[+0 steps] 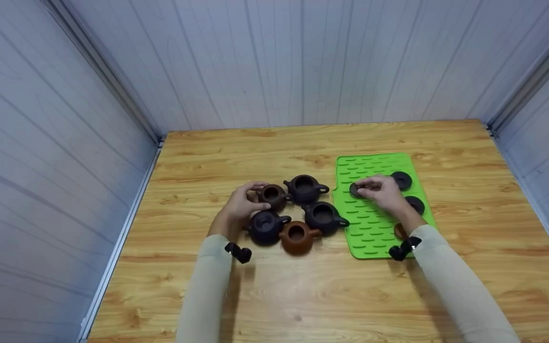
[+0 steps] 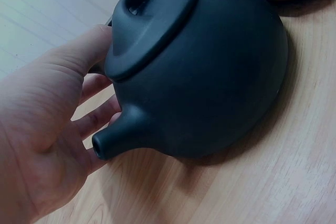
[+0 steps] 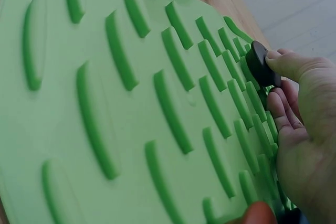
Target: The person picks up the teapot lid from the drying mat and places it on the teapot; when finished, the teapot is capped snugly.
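My left hand (image 1: 242, 206) holds a small dark brown teapot (image 1: 278, 205) without a lid, its thumb and fingers on either side. Close below that hand stands a black teapot (image 1: 266, 235) with its lid on. In the left wrist view this black teapot (image 2: 210, 77) fills the middle and mostly hides the brown one behind it. Over the green ridged mat (image 1: 365, 245), my right hand (image 1: 387, 194) pinches a small dark lid (image 1: 354, 191). The right wrist view shows this lid (image 3: 260, 65) tilted on edge between thumb and fingers, near the mat's far side.
Two lidless black teapots (image 1: 304, 196) and an orange-brown lidless teapot (image 1: 297, 245) stand close together left of the mat. Two dark lids (image 1: 401, 180) lie along the mat's right side. An orange-brown lid (image 1: 400, 232) is partly hidden under the right wrist. White panels (image 1: 274, 62) enclose the wooden table.
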`<act>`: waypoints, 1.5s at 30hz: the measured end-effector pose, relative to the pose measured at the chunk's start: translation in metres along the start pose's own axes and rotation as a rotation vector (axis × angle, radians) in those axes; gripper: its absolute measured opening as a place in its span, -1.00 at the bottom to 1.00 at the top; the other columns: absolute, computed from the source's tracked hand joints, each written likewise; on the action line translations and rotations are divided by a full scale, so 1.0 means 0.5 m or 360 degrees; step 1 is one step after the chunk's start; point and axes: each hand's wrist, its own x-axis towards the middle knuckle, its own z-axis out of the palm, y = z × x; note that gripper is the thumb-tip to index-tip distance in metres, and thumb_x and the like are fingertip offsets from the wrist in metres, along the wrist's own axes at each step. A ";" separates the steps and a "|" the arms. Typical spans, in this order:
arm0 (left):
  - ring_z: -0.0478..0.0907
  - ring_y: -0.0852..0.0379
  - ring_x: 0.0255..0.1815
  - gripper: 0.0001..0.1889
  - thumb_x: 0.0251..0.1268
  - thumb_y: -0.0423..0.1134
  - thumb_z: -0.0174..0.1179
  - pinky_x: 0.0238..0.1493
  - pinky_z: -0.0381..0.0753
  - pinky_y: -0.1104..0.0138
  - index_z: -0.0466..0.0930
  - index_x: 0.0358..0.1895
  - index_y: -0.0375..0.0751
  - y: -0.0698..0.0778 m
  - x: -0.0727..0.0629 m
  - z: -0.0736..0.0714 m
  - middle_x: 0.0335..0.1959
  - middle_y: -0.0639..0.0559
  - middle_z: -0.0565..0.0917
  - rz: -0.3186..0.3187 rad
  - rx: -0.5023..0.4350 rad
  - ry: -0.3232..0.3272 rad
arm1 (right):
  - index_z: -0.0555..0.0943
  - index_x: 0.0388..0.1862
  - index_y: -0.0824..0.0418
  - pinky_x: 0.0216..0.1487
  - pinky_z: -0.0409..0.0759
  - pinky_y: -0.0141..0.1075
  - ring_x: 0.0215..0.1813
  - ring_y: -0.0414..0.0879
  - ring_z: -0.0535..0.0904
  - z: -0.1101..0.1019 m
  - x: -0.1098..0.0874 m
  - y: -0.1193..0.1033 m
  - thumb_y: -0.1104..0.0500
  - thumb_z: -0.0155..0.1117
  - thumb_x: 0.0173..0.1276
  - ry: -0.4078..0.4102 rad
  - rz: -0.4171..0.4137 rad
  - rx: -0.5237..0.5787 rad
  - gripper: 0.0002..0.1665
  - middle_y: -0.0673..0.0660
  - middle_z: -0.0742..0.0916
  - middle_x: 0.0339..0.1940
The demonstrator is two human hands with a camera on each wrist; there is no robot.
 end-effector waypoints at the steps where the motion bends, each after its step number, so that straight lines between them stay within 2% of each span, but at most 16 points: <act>1: 0.59 0.05 0.07 -0.36 0.42 -0.41 0.54 0.11 0.53 0.32 0.62 0.54 -0.18 0.000 -0.001 0.000 0.49 -0.29 0.64 -0.0003 0.0006 -0.0003 | 0.78 0.32 0.40 0.00 0.59 -0.58 -0.05 -0.37 0.61 0.001 0.000 0.000 0.26 0.51 0.58 0.0003 -0.0007 -0.0001 -0.59 0.42 0.70 0.27; 6: 0.59 0.04 0.11 -0.36 0.44 -0.41 0.53 0.13 0.54 0.32 0.61 0.55 -0.17 0.000 -0.003 0.000 0.51 -0.29 0.62 -0.0017 -0.0003 -0.0021 | 0.81 0.26 0.39 -0.01 0.61 -0.55 -0.05 -0.32 0.62 0.000 -0.003 -0.007 0.25 0.54 0.56 0.0013 -0.0015 -0.0019 -0.62 0.43 0.72 0.21; 14: 0.56 0.09 0.00 -0.36 0.40 -0.46 0.54 0.06 0.53 0.35 0.64 0.53 -0.17 0.000 -0.002 0.003 0.47 -0.27 0.65 -0.0029 -0.0064 0.0008 | 0.80 0.26 0.38 -0.03 0.67 -0.52 -0.03 -0.28 0.64 -0.008 0.003 -0.023 0.23 0.54 0.57 0.0007 0.0017 -0.0015 -0.62 0.28 0.68 0.17; 21: 0.55 0.11 -0.03 -0.36 0.37 -0.48 0.55 0.06 0.54 0.34 0.65 0.51 -0.18 -0.002 -0.001 0.002 0.41 -0.25 0.68 -0.0038 -0.0108 0.0023 | 0.79 0.27 0.37 -0.02 0.68 -0.52 -0.01 -0.23 0.63 -0.014 0.008 -0.040 0.23 0.54 0.56 -0.0021 0.0018 0.0028 -0.61 0.26 0.64 0.20; 25: 0.54 0.12 -0.02 -0.35 0.37 -0.47 0.55 0.08 0.53 0.34 0.65 0.51 -0.16 -0.002 -0.001 0.002 0.42 -0.23 0.67 -0.0048 -0.0113 0.0020 | 0.79 0.26 0.37 -0.02 0.67 -0.52 0.00 -0.21 0.61 -0.008 0.006 -0.046 0.24 0.55 0.55 -0.0033 0.0024 0.0036 -0.61 0.27 0.64 0.19; 32: 0.61 0.06 0.02 -0.38 0.38 -0.49 0.52 0.04 0.55 0.40 0.63 0.50 -0.28 0.006 0.003 0.004 0.40 -0.33 0.66 0.0001 -0.0061 0.0021 | 0.80 0.22 0.39 -0.04 0.63 -0.49 -0.04 -0.19 0.61 0.006 0.003 -0.058 0.25 0.53 0.56 -0.0071 -0.0038 -0.0021 -0.65 0.31 0.66 0.15; 37: 0.58 0.06 0.03 -0.37 0.37 -0.50 0.51 0.06 0.53 0.39 0.62 0.50 -0.28 0.012 0.003 0.005 0.41 -0.33 0.63 -0.0020 -0.0075 0.0022 | 0.80 0.18 0.42 -0.09 0.62 -0.49 -0.10 -0.20 0.61 0.021 0.005 -0.072 0.27 0.53 0.55 -0.0092 -0.0079 -0.0012 -0.68 0.35 0.67 0.11; 45: 0.56 0.07 0.09 -0.38 0.37 -0.51 0.50 0.12 0.52 0.36 0.62 0.48 -0.25 0.013 0.006 0.008 0.40 -0.28 0.64 -0.0037 -0.0095 0.0026 | 0.80 0.16 0.44 -0.12 0.67 -0.53 -0.09 -0.18 0.61 0.048 0.017 -0.098 0.31 0.55 0.51 -0.0121 -0.0091 0.0041 -0.68 0.28 0.63 0.06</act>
